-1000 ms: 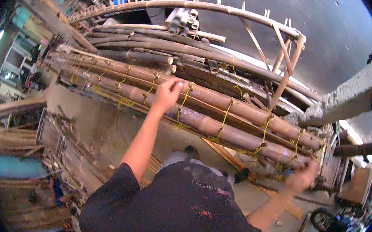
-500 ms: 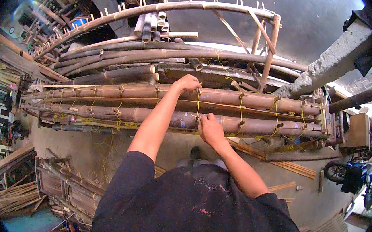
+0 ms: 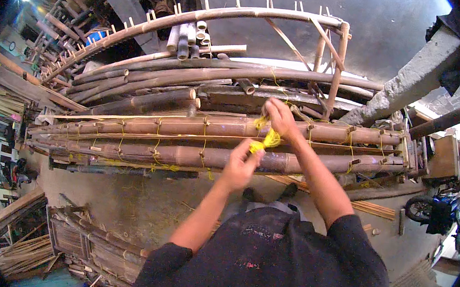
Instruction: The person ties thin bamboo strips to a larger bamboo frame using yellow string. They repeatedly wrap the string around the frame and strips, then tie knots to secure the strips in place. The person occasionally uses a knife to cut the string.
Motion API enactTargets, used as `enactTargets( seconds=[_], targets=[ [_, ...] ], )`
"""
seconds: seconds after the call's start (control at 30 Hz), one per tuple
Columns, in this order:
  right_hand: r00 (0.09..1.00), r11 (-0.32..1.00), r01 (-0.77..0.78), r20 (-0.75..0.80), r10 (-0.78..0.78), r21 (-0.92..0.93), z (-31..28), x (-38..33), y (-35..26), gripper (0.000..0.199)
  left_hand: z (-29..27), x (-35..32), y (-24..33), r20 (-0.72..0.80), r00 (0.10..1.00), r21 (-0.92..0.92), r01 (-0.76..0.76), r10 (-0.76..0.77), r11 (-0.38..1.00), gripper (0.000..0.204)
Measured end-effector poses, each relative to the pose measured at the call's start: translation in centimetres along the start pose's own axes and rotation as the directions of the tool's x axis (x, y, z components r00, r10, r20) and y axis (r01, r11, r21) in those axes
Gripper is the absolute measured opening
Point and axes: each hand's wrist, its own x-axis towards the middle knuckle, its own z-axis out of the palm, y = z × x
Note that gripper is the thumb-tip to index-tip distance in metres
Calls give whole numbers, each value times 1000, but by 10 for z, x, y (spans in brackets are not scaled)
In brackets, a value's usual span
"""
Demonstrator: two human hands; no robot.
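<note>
In front of me two long brown bamboo poles lie side by side, the far pole (image 3: 226, 125) and the near pole (image 3: 184, 154). Short pegs stick out of both, and thin yellow strings run across between them. My left hand (image 3: 243, 167) is closed on a bunch of yellow string (image 3: 266, 141) above the near pole. Over the far pole, my right hand (image 3: 281, 118) is closed with loops of the same yellow string at its fingertips. The fingers hide part of the string.
Behind the poles lie more bamboo poles (image 3: 181, 72) and a curved bamboo frame (image 3: 198, 16) with upright pegs. A rough concrete post (image 3: 402, 82) slants at the right. Wooden slats (image 3: 370, 208) lie on the floor, and a motorbike (image 3: 439, 213) stands far right.
My left hand has come down from the far pole to the near one. My right hand has risen to the far pole. A yellow string bunch now shows between them, and the view has shifted.
</note>
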Motion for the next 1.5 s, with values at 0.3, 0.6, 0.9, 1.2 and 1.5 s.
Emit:
enactTargets(
  seconds=[0.3, 0.6, 0.9, 1.2, 1.5],
  targets=[
    [977, 839, -185, -6, 212, -512, 32, 80, 126, 35, 33, -46, -2, 164, 986, 402, -78, 11, 912, 9],
    [960, 771, -259, -64, 274, -582, 39, 66, 146, 34, 38, -50, -8, 92, 990, 437, -136, 106, 889, 9],
    [949, 748, -296, -97, 299, -594, 14, 61, 140, 35, 35, -70, -66, 84, 980, 574, 100, -180, 813, 14],
    [935, 813, -254, -347, 68, -524, -102, -34, 44, 53, 13, -41, -152, 450, 802, 852, -253, -393, 458, 21],
    [974, 623, -221, -202, 103, -750, -104, -223, 51, 27, 103, 163, -72, 244, 960, 763, -104, -136, 638, 43]
  ],
)
